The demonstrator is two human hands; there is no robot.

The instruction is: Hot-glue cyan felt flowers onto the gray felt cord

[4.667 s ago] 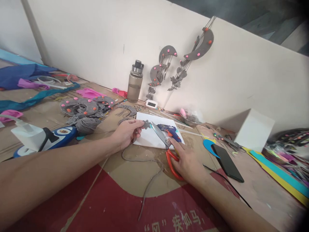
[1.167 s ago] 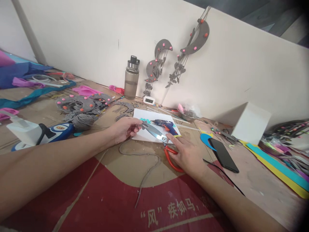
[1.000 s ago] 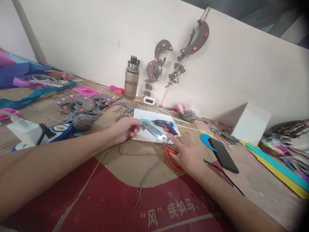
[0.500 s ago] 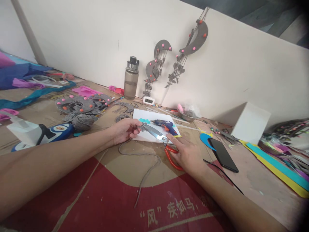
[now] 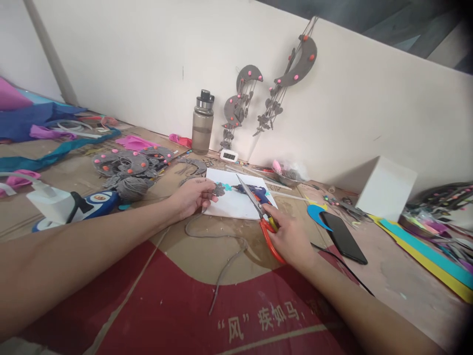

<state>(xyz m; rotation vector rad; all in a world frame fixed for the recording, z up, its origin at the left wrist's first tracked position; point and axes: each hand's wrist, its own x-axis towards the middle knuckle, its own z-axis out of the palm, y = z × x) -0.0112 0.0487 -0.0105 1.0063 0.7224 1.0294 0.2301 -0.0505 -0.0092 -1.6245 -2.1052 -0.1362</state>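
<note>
The left grip (image 5: 195,198) is pinching a small grey piece (image 5: 220,189) at its near edge between thumb and fingertips, so the piece is sticking out just beyond the pinch toward the right, above a white sheet (image 5: 213,207). The right grip (image 5: 290,239) is holding the scissors (image 5: 260,211) by their red handles, and the blades are pointing up and away, their tip standing apart from the piece; how far the blades are parting is hard to tell. Working the scissors well around such a piece probably means keeping the pinch on the rim alone, turning the piece with the left fingers rather than twisting the right wrist, and taking small bites with the blade tips while the fingertips are staying behind the cutting line. A glue gun (image 5: 263,190) is lying behind the blades as seen here, just beyond the right grip, so swinging wide could knock it. A grey cord (image 5: 210,237) is curving across the cardboard from below the left grip; whether it is joining the piece is unclear, but keeping it out of the blades seems wise. As for pose, the left forearm is slanting in from the left with the unused fingers curling under the pinch, while the right forearm is coming from the lower right, the back of the right grip facing up and a finger lying along toward the pivot.
</note>
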